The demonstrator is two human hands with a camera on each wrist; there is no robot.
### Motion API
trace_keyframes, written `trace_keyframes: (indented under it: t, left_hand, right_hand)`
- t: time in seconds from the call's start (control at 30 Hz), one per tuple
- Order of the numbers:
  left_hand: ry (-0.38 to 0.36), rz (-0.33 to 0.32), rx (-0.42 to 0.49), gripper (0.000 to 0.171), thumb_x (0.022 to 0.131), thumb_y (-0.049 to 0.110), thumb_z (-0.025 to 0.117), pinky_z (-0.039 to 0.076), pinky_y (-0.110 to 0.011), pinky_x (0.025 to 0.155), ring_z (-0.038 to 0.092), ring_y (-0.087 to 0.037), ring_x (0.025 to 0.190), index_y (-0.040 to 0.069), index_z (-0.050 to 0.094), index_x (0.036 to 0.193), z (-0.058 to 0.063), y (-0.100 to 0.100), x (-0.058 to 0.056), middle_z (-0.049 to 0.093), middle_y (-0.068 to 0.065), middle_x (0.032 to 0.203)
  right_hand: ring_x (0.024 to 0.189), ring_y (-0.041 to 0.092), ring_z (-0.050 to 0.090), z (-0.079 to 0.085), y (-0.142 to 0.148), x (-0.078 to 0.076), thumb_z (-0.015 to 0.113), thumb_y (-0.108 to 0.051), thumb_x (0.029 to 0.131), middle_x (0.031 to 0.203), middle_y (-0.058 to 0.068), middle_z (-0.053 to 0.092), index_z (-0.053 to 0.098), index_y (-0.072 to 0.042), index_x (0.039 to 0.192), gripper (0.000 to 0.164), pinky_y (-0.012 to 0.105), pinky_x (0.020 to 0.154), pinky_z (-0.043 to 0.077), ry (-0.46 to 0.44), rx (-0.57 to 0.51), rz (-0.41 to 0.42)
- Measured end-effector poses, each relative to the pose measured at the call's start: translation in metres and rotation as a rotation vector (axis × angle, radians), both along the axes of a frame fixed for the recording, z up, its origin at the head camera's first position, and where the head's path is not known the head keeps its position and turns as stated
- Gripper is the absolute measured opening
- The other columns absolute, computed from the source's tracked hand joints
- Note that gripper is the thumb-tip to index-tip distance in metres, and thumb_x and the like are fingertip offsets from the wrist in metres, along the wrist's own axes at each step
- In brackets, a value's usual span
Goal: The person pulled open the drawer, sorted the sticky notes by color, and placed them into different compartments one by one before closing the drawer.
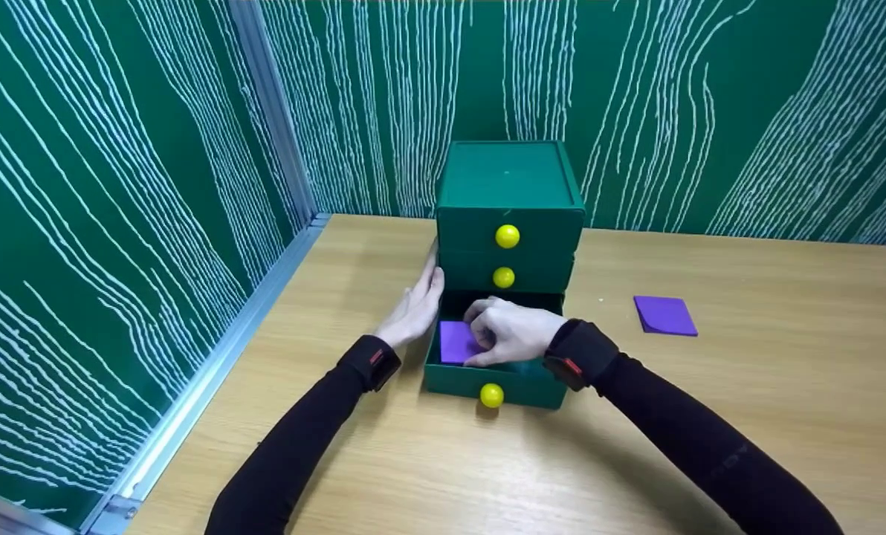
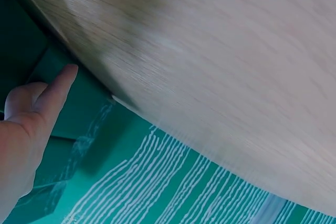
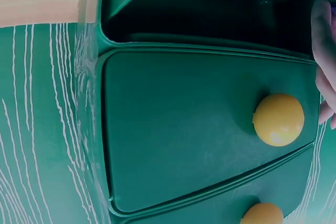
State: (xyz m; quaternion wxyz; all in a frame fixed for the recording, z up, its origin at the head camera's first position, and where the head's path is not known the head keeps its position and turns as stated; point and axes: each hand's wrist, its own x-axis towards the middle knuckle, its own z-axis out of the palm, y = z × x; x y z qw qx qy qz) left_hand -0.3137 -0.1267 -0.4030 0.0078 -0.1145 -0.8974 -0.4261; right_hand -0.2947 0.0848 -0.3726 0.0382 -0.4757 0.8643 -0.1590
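A green drawer cabinet [image 1: 512, 174] with yellow knobs stands on the table, its bottom drawer [image 1: 454, 377] pulled out. My right hand [image 1: 513, 331] reaches into that drawer and pinches a purple sticky note pad [image 1: 458, 342] by its right side, thumb nearest the drawer front. Part of the pad is hidden behind the fingers. In the right wrist view, my right hand [image 3: 323, 40] shows only at the right edge, beside the dark drawer opening. My left hand [image 1: 417, 305] rests against the cabinet's left side; in the left wrist view its index finger [image 2: 59, 90] is extended along the green wall.
A second purple sticky note pad [image 1: 666, 316], one corner lifted, lies on the wooden table [image 1: 770, 386] right of the cabinet. The upper drawers, with a top knob [image 1: 508, 236] and a middle knob [image 1: 503, 278], are closed. Green panels with white streaks [image 1: 383, 89] stand behind and left.
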Motion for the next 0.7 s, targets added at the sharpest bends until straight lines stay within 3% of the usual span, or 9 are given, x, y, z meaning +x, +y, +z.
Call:
trace_keyframes:
  t: [0.13, 0.3, 0.43, 0.57, 0.7]
  left_hand:
    - [0.019, -0.015, 0.010, 0.056, 0.105, 0.060, 0.009, 0.004, -0.060, 0.125, 0.024, -0.035, 0.152, 0.047, -0.008, 0.157, -0.001, -0.001, 0.001, 0.015, 0.001, 0.169]
    - [-0.016, 0.000, 0.013, 0.057, 0.103, 0.063, 0.009, 0.008, -0.062, 0.124, 0.022, -0.041, 0.151, 0.049, -0.007, 0.156, -0.003, 0.001, 0.003, 0.019, 0.000, 0.168]
    - [-0.047, 0.003, 0.023, 0.057, 0.102, 0.067, 0.010, 0.008, -0.064, 0.123, 0.018, -0.044, 0.152, 0.053, -0.006, 0.154, -0.004, 0.003, 0.004, 0.019, 0.001, 0.168]
    - [-0.031, -0.006, 0.028, 0.058, 0.102, 0.066, 0.009, 0.004, -0.063, 0.124, 0.018, -0.037, 0.154, 0.050, -0.007, 0.156, -0.004, 0.002, 0.002, 0.014, 0.004, 0.169]
    - [-0.026, -0.010, 0.026, 0.060, 0.103, 0.064, 0.009, 0.001, -0.060, 0.125, 0.017, -0.030, 0.155, 0.044, -0.006, 0.158, -0.003, -0.001, 0.001, 0.012, 0.003, 0.169]
  right_hand:
    - [0.114, 0.029, 0.061, -0.002, -0.004, 0.000, 0.080, -0.035, 0.085, 0.123, 0.015, 0.067, 0.058, -0.010, 0.062, 0.040, 0.042, 0.098, 0.055, 0.011, 0.003, 0.021]
    - [0.123, 0.037, 0.060, -0.005, 0.000, 0.002, 0.076, -0.033, 0.089, 0.135, 0.021, 0.062, 0.069, -0.009, 0.075, 0.028, 0.047, 0.102, 0.053, -0.010, 0.047, 0.031]
    - [0.125, 0.036, 0.062, 0.010, 0.014, 0.008, 0.072, -0.036, 0.093, 0.137, 0.022, 0.062, 0.074, -0.010, 0.085, 0.027, 0.045, 0.100, 0.054, -0.032, 0.036, 0.033]
    - [0.100, 0.023, 0.072, 0.037, 0.044, 0.014, 0.071, -0.029, 0.093, 0.115, 0.014, 0.074, 0.074, -0.010, 0.088, 0.020, 0.035, 0.084, 0.060, -0.011, -0.027, 0.052]
    - [0.073, 0.008, 0.064, 0.059, 0.089, 0.014, 0.076, -0.023, 0.089, 0.086, 0.000, 0.076, 0.076, -0.012, 0.086, 0.011, 0.024, 0.066, 0.055, -0.026, -0.053, -0.006]
